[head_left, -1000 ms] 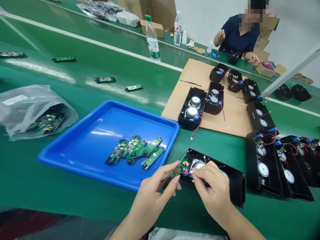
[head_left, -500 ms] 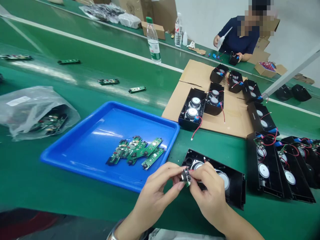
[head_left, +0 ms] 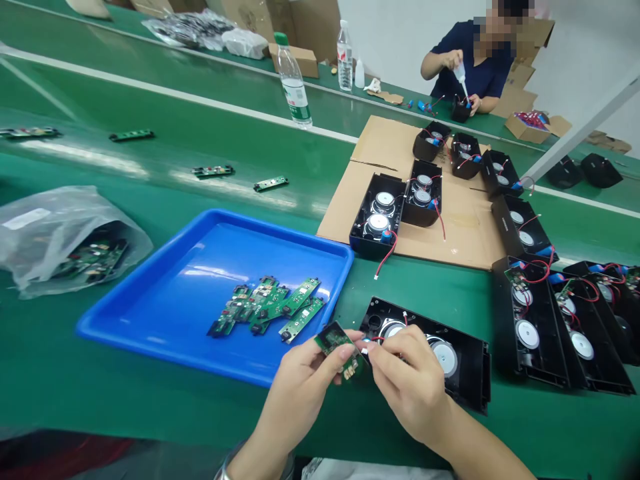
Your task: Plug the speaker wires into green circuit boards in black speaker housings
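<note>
My left hand (head_left: 303, 390) pinches a small green circuit board (head_left: 334, 340) just in front of the blue tray's near right corner. My right hand (head_left: 407, 383) holds a small white wire connector (head_left: 365, 349) against that board; its red wire runs back into the open black speaker housing (head_left: 450, 357) lying right behind my hands. Two round speaker drivers show inside that housing, partly hidden by my right hand. Several more green boards (head_left: 270, 305) lie piled in the blue tray (head_left: 165, 293).
Several open speaker housings (head_left: 545, 320) stand at the right, more on a cardboard sheet (head_left: 465, 227) behind. A plastic bag of boards (head_left: 60, 240) lies at left. Loose boards (head_left: 270, 183) ride the belt. A water bottle (head_left: 293, 83) stands beyond. A person (head_left: 470, 60) works across the line.
I have turned the circuit board in my left hand, so its green face now tilts up toward the tray. The person across has brought a bottle down over a housing.
</note>
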Demonstrator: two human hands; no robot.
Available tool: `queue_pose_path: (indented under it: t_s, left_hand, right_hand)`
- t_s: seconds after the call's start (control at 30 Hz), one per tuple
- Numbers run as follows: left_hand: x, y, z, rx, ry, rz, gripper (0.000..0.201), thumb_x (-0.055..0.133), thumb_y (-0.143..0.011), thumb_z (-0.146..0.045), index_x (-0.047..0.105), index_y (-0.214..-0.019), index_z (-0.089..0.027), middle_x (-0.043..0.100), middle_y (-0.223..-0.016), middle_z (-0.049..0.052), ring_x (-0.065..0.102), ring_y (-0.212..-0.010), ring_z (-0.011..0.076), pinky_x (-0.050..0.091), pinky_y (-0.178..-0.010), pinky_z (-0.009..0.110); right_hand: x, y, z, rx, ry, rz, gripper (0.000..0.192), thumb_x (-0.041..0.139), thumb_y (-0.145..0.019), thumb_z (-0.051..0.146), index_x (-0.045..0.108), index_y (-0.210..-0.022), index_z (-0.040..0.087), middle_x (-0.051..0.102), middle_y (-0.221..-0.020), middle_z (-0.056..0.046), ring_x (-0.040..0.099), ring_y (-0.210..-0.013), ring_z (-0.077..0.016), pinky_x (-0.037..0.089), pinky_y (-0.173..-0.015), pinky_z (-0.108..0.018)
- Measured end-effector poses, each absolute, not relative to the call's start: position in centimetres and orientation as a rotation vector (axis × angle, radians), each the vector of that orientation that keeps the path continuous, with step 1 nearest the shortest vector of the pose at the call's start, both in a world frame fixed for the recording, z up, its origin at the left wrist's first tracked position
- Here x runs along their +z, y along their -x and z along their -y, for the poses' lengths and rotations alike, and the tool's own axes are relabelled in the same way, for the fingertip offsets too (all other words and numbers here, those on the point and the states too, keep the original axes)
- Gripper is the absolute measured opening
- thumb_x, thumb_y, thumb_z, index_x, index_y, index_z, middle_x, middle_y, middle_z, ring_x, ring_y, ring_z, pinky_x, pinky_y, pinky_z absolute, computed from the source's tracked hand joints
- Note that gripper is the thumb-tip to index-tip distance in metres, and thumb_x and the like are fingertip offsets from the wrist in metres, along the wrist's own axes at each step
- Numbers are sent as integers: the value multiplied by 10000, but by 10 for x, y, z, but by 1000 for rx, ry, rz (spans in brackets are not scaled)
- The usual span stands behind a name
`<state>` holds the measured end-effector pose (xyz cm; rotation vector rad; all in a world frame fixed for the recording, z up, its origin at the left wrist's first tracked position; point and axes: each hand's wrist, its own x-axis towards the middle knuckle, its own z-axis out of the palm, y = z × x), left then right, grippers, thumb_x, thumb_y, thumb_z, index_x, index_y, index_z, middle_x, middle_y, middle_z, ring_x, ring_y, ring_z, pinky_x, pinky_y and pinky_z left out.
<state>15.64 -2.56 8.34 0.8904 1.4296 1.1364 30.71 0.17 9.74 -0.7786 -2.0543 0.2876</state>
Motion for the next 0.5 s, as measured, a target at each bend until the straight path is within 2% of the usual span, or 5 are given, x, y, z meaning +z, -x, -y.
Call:
queue_pose_path:
  t_s: [0.07,0.23,0.37,0.5]
  left_hand:
    - [86,-157,27,1060,-894,-1400,437,629,-719,-545,747,-953,-195,672,-617,40,520,-496,170,445,-443,248]
    - [99,-155,29,945,-1037,-1251,403,529,-816,-499,729,-1014,-210,655,-644,31,551,-586,185,491,-599,268]
    - [101,-149,26,932,-1068,-1176,395,550,-808,-486,712,-1038,-209,661,-674,24,497,-514,146,455,-504,240]
    - [99,-146,23,909,-1043,-1079,377,549,-820,-467,695,-1027,-188,668,-761,28,493,-572,134,436,-479,208]
  right_hand:
    - [98,-308,-2,258,741,2087,154,502,-874,37,613,-938,124,565,-670,-49,447,-634,-150,442,-538,-269]
    - [99,-313,-3,288,697,2114,176,493,-871,37,617,-977,105,582,-703,-68,458,-651,-161,452,-550,-280]
    - [98,-315,-4,296,700,2128,166,495,-868,28,629,-947,83,587,-697,-75,460,-654,-159,446,-549,-278]
    - [97,-315,-5,277,691,2117,143,511,-869,34,630,-935,77,595,-698,-70,456,-657,-152,445,-552,-268]
